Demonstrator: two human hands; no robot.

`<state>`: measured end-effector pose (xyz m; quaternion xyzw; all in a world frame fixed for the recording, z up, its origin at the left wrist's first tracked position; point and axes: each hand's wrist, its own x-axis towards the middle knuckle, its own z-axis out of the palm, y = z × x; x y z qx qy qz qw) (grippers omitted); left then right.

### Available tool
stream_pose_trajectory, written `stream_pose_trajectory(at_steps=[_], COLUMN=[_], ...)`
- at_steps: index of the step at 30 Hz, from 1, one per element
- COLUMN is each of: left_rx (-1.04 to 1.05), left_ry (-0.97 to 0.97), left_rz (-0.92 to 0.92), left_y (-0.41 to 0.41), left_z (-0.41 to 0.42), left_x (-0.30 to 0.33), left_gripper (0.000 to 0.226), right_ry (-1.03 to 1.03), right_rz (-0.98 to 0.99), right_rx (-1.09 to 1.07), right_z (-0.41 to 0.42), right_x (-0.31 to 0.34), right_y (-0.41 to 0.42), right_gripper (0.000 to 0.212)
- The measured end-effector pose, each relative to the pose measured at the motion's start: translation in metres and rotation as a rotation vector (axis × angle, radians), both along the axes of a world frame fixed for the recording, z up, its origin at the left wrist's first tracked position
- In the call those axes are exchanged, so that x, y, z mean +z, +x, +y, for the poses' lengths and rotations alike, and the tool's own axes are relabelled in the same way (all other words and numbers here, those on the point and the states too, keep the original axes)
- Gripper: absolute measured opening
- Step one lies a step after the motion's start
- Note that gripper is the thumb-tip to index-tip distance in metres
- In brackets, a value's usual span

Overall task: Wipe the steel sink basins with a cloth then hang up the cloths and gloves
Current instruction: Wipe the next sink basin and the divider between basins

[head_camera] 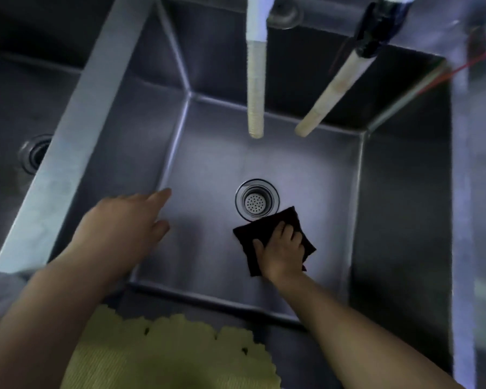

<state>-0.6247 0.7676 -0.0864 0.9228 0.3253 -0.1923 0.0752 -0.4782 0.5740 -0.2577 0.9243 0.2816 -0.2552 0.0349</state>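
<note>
Cloth [267,234], dark and square, lies flat on the floor of the steel basin [208,164], one corner pointing at the round perforated drain [256,200] it just touches. Right hand [282,251] presses it down, fingers [288,230] spread flat. Left hand [127,220] hovers by the basin's left wall, fingers loosely extended, holding nothing. Two pale ribbed hoses [256,88] hang above.
</note>
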Motion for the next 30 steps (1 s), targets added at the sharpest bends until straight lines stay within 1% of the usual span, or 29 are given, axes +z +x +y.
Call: stream_pose_trajectory(at_steps=[1, 3, 5, 7, 10, 11, 13, 15, 20, 24, 28, 30], left_rx=[0.003, -0.017, -0.031, 0.001, 0.073, 0.098, 0.161, 0.241, 0.365, 0.405, 0.399, 0.431], left_ry=[0.017, 0.096, 0.195, 0.249, 0.181, 0.145, 0.076, 0.043, 0.005, 0.011, 0.063, 0.049], left_rz=[-0.036, -0.101, -0.113, -0.107, -0.003, -0.011, -0.067, -0.110, -0.156, -0.208, -0.256, -0.300], left_y=[-0.006, -0.017, -0.021, -0.021, -0.025, -0.027, -0.028, -0.026, -0.024, -0.024, -0.027, -0.028], left_z=[0.003, 0.008, 0.007, 0.005, 0.005, 0.007, 0.013, 0.014, 0.016, 0.017, 0.020, 0.020], left_x=[0.001, -0.004, -0.009, -0.016, -0.033, -0.040, -0.046, -0.049, -0.054, -0.056, -0.060, -0.060], left_gripper=[0.050, 0.033, 0.024, 0.014, 0.015, 0.018, 0.019, 0.018, 0.015, 0.014, 0.019, 0.022], right_ry=[-0.042, -0.042, 0.017, 0.115, 0.230, 0.246, 0.269, 0.289, 0.231, 0.214, 0.240, 0.276], right_rz=[-0.006, -0.014, -0.032, -0.038, 0.024, 0.047, 0.051, 0.007, -0.171, -0.232, -0.227, -0.195], right_rx=[0.010, 0.114, 0.284, 0.430, 0.574, 0.600, 0.638, 0.644, 0.535, 0.527, 0.562, 0.644], right_z=[0.001, 0.003, 0.004, 0.007, 0.020, 0.028, 0.052, 0.084, 0.171, 0.232, 0.249, 0.238], right_x=[-0.006, -0.016, -0.025, -0.033, -0.041, -0.041, -0.044, -0.051, -0.063, -0.064, -0.064, -0.063], right_y=[-0.011, -0.028, -0.034, -0.031, -0.026, -0.025, -0.024, -0.019, 0.013, 0.040, 0.029, 0.006], right_gripper=[0.083, 0.088, 0.081, 0.073, 0.076, 0.075, 0.067, 0.059, 0.071, 0.070, 0.069, 0.070])
